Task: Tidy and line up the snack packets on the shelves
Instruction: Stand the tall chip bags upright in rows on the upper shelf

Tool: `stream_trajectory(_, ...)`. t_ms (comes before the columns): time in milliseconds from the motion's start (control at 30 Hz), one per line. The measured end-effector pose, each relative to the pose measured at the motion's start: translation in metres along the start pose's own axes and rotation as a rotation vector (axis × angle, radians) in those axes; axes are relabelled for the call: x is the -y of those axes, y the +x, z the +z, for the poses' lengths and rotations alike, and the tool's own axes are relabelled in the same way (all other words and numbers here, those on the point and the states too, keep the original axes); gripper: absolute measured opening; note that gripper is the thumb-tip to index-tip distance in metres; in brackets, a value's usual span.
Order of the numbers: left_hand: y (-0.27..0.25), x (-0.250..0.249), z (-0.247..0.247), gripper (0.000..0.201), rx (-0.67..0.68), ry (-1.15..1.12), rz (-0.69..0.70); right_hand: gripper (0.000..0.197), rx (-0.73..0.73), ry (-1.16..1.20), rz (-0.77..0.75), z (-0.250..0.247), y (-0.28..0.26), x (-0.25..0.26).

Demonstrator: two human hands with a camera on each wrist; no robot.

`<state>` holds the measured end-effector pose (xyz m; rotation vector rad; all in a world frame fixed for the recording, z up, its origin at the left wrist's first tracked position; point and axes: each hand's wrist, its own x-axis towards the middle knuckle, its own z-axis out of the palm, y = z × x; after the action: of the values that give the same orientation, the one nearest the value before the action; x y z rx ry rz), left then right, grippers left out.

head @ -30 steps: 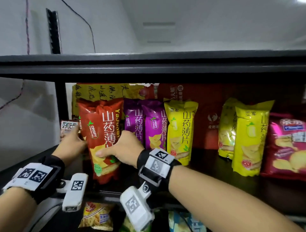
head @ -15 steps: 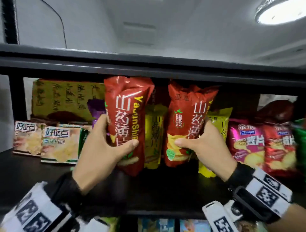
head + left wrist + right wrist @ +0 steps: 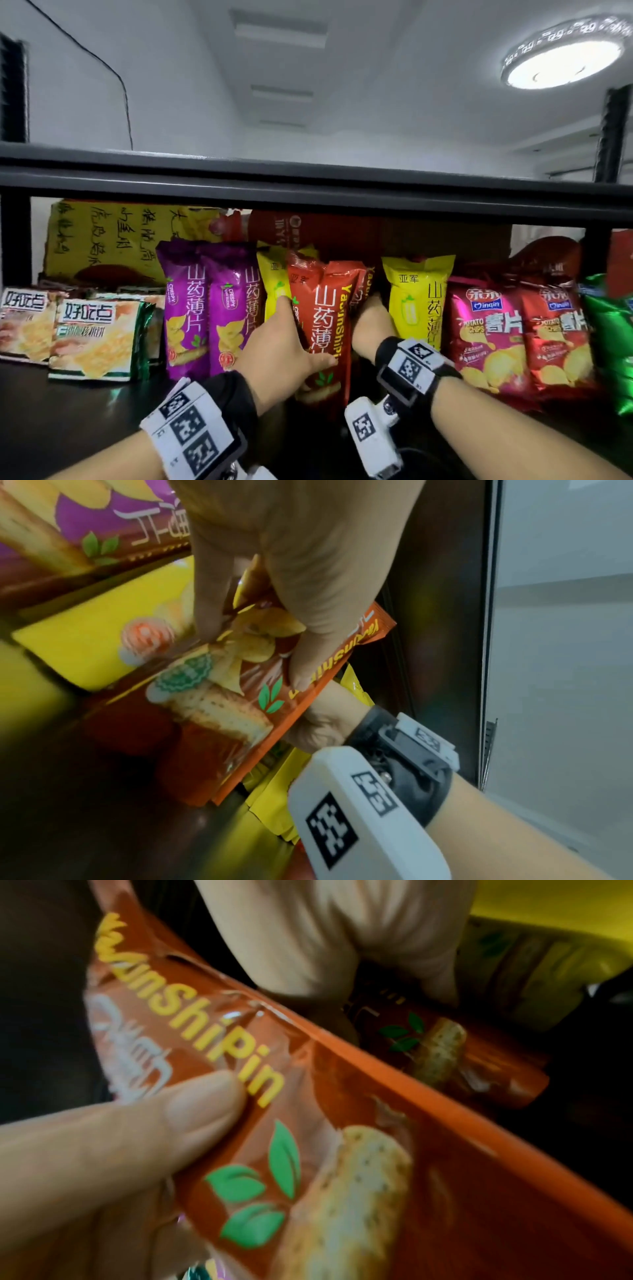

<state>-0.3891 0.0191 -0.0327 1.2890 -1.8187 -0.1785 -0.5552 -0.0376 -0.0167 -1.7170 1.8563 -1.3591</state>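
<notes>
Two red packets stand between the yellow packets [image 3: 419, 301] on the shelf [image 3: 68, 407]. Left hand [image 3: 277, 353] grips the front red packet [image 3: 325, 329]; right hand [image 3: 371, 325] grips the rear red packet [image 3: 363, 287], mostly hidden.

A round ceiling lamp [image 3: 561, 54] is seen lit at the upper right of the head view, set into a white ceiling [image 3: 394, 85]. Two rectangular ceiling panels [image 3: 279, 29] are seen one beyond the other, near the middle. A thin black cable [image 3: 116, 73] is run down a white wall [image 3: 68, 113] at the left, and a dark vertical strip [image 3: 12, 89] is cut off by the left edge. A dark upright post [image 3: 613, 133] is seen below the lamp. Lower down, at the back, a yellow cardboard sheet [image 3: 113, 236] covered in handwritten characters is stood just beside a red carton [image 3: 329, 233] printed in white
</notes>
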Motion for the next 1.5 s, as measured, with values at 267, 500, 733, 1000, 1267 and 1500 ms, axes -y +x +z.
stream_trajectory(267, 0.015, -0.003, -0.004, 0.076, 0.083, 0.167, -0.03, 0.035, 0.359, -0.153, -0.017, 0.008, 0.038, 0.002)
stream_trajectory(500, 0.012, -0.001, 0.004, 0.072, 0.057, 0.175, -0.032, 0.035, 0.363, -0.012, 0.035, 0.005, 0.042, 0.007)
stream_trajectory(733, 0.017, 0.0, 0.009, 0.078, -0.057, 0.081, 0.009, 0.055, -0.011, 0.453, 0.043, -0.005, 0.003, 0.005)
stream_trajectory(1000, 0.016, -0.02, 0.005, 0.054, 0.159, 0.127, 0.107, 0.053, 0.2, 0.502, -0.174, -0.011, -0.045, -0.014)
stream_trajectory(1267, 0.07, -0.024, -0.044, 0.072, -0.256, 0.454, 0.106, 0.046, -0.012, 0.284, -0.004, -0.023, -0.03, -0.016)
stream_trajectory(1500, 0.106, -0.016, -0.06, 0.073, 0.1, 0.469, 0.019, 0.039, 0.043, 0.312, 0.006, -0.017, -0.011, -0.01)
